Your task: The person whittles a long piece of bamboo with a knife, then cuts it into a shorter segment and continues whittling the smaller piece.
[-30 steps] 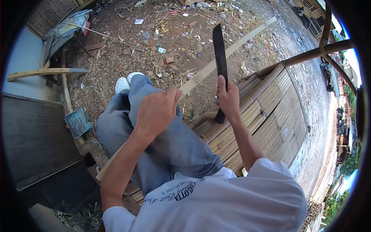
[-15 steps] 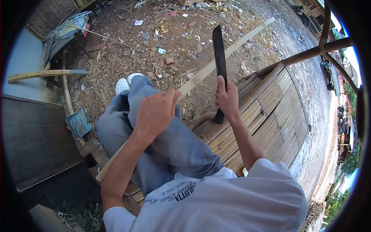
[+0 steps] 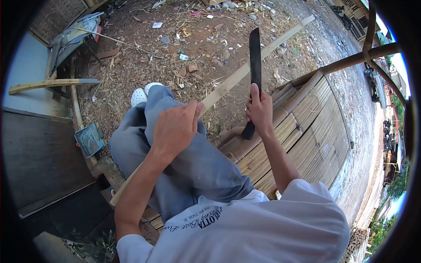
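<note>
My left hand [image 3: 175,128] grips a long pale bamboo strip [image 3: 245,70] that runs from beside my left hip up to the far right, resting across my raised knee in grey trousers [image 3: 184,162]. My right hand [image 3: 260,110] holds a dark machete [image 3: 255,57] by its handle, blade pointing up and away. The blade crosses over the strip a little beyond my left hand.
I sit on a slatted bamboo platform [image 3: 307,127]. The dirt ground [image 3: 193,48] ahead is littered with chips and scraps. A white shoe [image 3: 139,95] shows past my knee. A teal tin [image 3: 89,139] and a wooden plank [image 3: 52,82] lie at the left.
The machete blade has tilted and shifted slightly to the right along the strip. My left hand and the strip have stayed nearly in place.
</note>
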Demonstrator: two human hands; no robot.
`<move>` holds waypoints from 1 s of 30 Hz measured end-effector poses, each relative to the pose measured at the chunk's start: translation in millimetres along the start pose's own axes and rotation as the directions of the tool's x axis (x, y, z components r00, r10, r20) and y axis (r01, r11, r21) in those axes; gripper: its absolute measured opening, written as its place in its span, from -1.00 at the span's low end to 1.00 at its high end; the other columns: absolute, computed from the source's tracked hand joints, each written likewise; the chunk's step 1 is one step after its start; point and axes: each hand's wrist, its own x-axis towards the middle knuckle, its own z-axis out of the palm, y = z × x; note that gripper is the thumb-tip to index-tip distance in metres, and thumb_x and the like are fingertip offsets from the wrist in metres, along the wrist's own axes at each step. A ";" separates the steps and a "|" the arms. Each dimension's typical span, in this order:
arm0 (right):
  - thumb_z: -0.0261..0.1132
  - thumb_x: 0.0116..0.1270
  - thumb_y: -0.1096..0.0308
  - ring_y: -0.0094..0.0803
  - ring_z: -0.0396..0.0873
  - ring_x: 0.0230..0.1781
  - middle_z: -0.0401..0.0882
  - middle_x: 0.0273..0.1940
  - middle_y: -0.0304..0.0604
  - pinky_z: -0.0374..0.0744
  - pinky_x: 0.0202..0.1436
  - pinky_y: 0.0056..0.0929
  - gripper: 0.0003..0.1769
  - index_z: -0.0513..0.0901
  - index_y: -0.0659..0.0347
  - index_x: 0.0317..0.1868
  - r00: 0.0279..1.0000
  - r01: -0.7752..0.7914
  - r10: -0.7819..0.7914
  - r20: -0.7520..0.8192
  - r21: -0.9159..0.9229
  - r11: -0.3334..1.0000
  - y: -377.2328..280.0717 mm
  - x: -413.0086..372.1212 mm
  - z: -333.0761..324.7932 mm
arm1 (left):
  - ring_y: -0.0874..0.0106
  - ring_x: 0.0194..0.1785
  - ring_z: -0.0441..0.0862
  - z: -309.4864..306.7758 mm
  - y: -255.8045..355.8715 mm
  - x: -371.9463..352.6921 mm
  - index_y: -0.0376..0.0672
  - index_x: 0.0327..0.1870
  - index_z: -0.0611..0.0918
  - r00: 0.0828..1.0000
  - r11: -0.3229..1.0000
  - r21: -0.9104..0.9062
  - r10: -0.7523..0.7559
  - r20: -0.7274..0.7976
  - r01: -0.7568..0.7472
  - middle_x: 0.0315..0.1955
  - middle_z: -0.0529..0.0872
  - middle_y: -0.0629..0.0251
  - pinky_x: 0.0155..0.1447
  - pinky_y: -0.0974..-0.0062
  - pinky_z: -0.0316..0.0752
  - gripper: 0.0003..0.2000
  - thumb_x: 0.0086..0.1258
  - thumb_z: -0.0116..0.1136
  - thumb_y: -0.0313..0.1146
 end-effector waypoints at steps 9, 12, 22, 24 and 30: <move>0.09 0.53 -0.01 -0.67 0.21 -0.81 0.23 -0.70 -0.43 0.23 -0.77 -0.59 -0.55 0.32 0.15 -0.42 0.987 0.159 -0.154 0.040 -0.153 0.975 24.6 -7.3 10.7 | 0.04 -0.56 0.52 1.9 0.9 0.2 -0.24 -0.42 0.48 0.999 0.999 -0.023 0.022 -0.028 -0.023 -0.64 0.55 0.09 -0.45 0.12 0.33 -0.66 0.58 -0.10 -0.22; 0.09 0.53 0.00 -0.67 0.22 -0.81 0.21 -0.70 -0.44 0.23 -0.76 -0.59 -0.55 0.31 0.15 -0.43 0.988 0.152 -0.151 0.018 -0.147 0.977 12.6 -5.2 4.8 | 0.04 -0.55 0.52 -2.1 1.5 2.2 -0.23 -0.41 0.48 1.000 1.000 -0.015 0.020 -0.015 -0.020 -0.63 0.56 0.08 -0.45 0.11 0.33 -0.67 0.58 -0.10 -0.21; 0.10 0.53 0.10 -0.58 0.31 -0.75 0.33 -0.71 -0.35 0.30 -0.67 -0.46 -0.55 0.45 0.23 -0.48 0.998 -0.035 0.039 -0.042 0.098 0.995 -7.5 6.6 -10.4 | 0.04 -0.55 0.52 0.7 -0.2 4.0 -0.23 -0.44 0.46 0.999 1.000 -0.002 0.024 -0.040 -0.024 -0.65 0.55 0.10 -0.44 0.12 0.33 -0.67 0.57 -0.09 -0.23; 0.11 0.53 0.08 -0.58 0.31 -0.74 0.33 -0.71 -0.35 0.30 -0.66 -0.47 -0.55 0.43 0.22 -0.48 0.993 0.049 -0.042 -0.113 0.060 0.997 -8.0 19.7 -19.9 | 0.05 -0.55 0.52 2.5 1.9 1.5 -0.23 -0.44 0.46 0.999 1.000 -0.024 0.018 -0.034 -0.018 -0.65 0.54 0.10 -0.44 0.12 0.33 -0.67 0.57 -0.09 -0.23; 0.10 0.54 0.07 -0.67 0.21 -0.77 0.18 -0.70 -0.45 0.24 -0.74 -0.57 -0.57 0.29 0.15 -0.45 0.998 0.004 -0.008 -0.070 -0.045 0.999 -0.4 11.1 -8.5 | 0.06 -0.55 0.52 1.9 -0.5 1.6 -0.23 -0.44 0.46 1.000 1.000 0.000 -0.001 -0.011 0.001 -0.65 0.53 0.11 -0.44 0.13 0.34 -0.66 0.58 -0.10 -0.23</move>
